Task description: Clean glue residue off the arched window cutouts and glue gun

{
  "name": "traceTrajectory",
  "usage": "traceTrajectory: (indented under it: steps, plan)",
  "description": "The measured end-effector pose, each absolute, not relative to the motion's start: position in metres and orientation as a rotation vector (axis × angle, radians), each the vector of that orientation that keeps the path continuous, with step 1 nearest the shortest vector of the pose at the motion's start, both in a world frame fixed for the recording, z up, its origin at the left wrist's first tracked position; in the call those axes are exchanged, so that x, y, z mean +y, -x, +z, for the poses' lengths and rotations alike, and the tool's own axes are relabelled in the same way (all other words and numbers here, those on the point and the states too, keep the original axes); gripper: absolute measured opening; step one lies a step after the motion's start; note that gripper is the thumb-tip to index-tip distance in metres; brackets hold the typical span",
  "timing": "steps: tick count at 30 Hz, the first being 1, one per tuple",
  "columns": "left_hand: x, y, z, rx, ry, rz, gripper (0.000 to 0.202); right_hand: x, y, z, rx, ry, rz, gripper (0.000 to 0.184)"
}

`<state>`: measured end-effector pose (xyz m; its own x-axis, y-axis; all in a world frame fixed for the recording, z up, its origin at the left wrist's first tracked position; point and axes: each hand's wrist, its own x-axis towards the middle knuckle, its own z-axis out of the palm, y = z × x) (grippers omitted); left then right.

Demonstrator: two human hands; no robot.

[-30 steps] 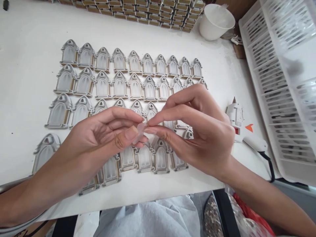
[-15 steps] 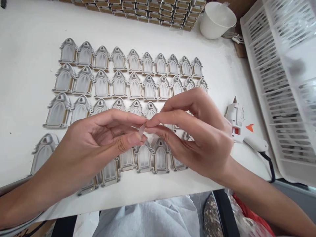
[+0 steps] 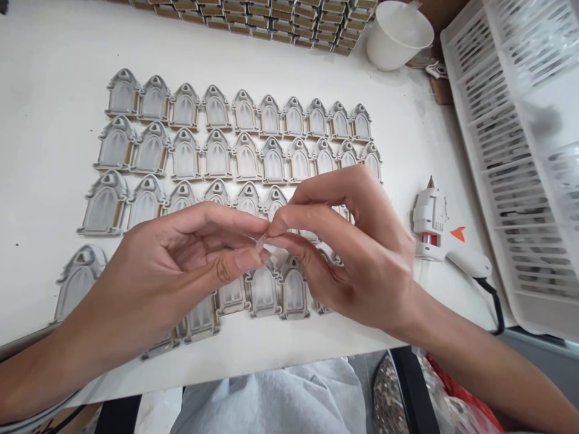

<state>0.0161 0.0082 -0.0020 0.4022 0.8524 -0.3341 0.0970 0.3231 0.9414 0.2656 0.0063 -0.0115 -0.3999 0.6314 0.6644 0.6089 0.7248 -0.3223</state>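
Between my hands is a small translucent whitish piece (image 3: pixel 260 242), too small to tell its kind. My left hand (image 3: pixel 181 265) holds it between thumb and fingertips. My right hand (image 3: pixel 353 253) pinches with thumb and index finger at its upper end, the fingertips of both hands touching. Below them, rows of small arched window-shaped pieces (image 3: pixel 218 154) with grey-white frames, frosted panes and brownish edges lie on the white table (image 3: pixel 54 132). My hands and forearms hide part of the lower rows.
A white glue gun (image 3: pixel 429 217) with an orange trigger rests at the right, its black cord running off the table edge. Behind it stand a white slotted plastic basket (image 3: pixel 493 175) and a white cup (image 3: pixel 398 36). Stacked brown-edged pieces (image 3: pixel 271 21) line the back.
My right hand has shifted slightly left, its fingers bending more around the small translucent piece. My left hand stays nearly where it was.
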Motion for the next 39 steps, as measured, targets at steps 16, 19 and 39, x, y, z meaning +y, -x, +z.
traceTrajectory:
  steps: [16, 19, 39]
  plan:
    - [0.006, -0.01, -0.008, 1.022, -1.133, 0.636, 0.023, 0.005, -0.264, -0.015, -2.095, 0.911, 0.074, 0.014]
    - [0.005, -0.008, -0.008, 1.019, -1.122, 0.643, 0.023, 0.005, -0.265, -0.015, -2.1, 0.91, 0.093, 0.007]
    - [0.009, -0.01, -0.009, 1.047, -1.15, 0.695, 0.018, 0.007, -0.265, -0.014, -2.028, 0.957, 0.021, 0.01]
